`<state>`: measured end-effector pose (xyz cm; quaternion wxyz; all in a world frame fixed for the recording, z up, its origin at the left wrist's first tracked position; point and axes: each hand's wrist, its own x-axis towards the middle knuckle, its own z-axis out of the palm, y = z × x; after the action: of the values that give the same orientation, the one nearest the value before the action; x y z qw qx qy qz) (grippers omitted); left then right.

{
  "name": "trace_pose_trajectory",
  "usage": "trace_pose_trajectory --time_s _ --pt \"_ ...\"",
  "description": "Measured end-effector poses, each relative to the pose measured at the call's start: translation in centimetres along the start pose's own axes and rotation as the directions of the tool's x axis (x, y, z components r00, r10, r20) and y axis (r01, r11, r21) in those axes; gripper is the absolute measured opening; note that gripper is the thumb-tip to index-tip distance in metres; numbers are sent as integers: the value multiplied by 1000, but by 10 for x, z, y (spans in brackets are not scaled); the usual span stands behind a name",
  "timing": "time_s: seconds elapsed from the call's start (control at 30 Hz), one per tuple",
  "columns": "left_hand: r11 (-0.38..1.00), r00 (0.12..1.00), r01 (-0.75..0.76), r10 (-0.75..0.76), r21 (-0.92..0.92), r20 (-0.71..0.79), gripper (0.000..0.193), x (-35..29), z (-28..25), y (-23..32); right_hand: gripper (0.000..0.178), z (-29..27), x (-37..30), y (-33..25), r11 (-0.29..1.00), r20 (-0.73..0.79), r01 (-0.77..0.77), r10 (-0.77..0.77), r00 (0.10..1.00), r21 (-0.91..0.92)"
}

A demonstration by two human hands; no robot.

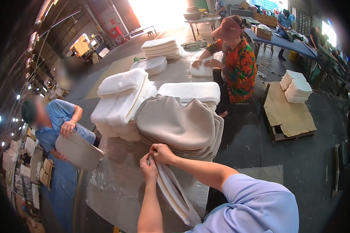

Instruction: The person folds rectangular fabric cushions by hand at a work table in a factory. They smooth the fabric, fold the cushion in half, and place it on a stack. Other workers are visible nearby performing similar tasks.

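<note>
Left hand (149, 171) and right hand (163, 154) pinch a pale fabric strip (172, 191), a grey pile (179, 122) standing just beyond, a far cap (226, 29) bearing small print.

Wore a pale lavender-blue, short-sleeved fabric shirt (256, 211) with a loose, wide right sleeve (241, 188) and soft creases. Had bare forearms (151, 209), a bare left hand (148, 171) and a bare right hand (163, 153).

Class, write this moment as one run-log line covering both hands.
left hand: pinching far end of pale fabric piece | right hand: at same end | beyond: grey fabric stack, white stack
</note>
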<state>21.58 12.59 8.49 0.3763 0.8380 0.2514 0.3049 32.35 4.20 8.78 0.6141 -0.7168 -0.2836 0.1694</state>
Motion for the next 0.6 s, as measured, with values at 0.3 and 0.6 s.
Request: trace_pose_trajectory --time_s 0.3,0.6 --pt "971 971 -226 218 75 96 12 25 1 -4 53 -17 -20 28 971 205 -214 188 961 109" --pt "979 978 -193 186 -73 -91 5 7 10 -16 35 -14 -42 10 998 251 -46 33 967 46"
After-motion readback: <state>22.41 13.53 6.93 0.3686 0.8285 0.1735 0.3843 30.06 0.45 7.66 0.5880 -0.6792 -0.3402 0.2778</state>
